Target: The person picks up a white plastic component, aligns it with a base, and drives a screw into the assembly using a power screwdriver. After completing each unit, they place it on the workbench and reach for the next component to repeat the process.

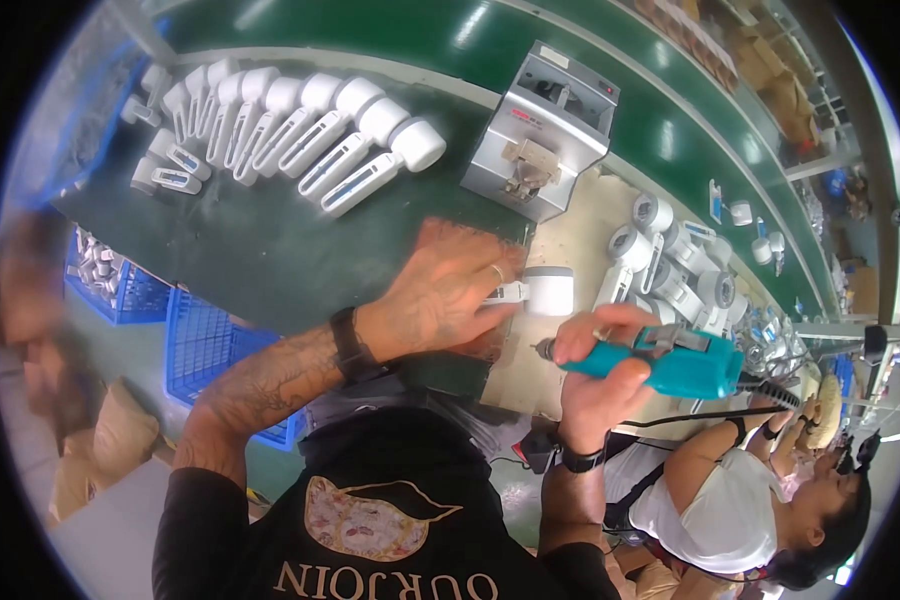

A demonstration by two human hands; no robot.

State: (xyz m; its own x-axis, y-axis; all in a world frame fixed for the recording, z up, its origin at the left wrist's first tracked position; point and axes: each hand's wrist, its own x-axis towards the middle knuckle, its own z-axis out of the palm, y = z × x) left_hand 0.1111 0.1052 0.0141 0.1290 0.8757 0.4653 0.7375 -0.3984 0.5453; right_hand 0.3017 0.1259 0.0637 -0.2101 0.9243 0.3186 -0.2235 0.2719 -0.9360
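My left hand (440, 295) is closed on the handle of a white handheld device with a round head (548, 292), pressing it down on the bench. Its grey-rimmed round head sticks out to the right of my fingers, while most of the handle is hidden under them. A reddish-brown pad (450, 235) lies beneath this hand. My right hand (605, 375) grips a teal electric screwdriver (685, 362) with a cable at its rear. The screwdriver's tip points left, near the device's head and apart from it.
A row of similar white devices (310, 125) stretches across the back left. A silver box-shaped machine (545, 130) stands at the back. More white devices (685, 265) are piled at right. Blue baskets (215, 350) sit below the left bench edge. Another person (710, 490) works at lower right.
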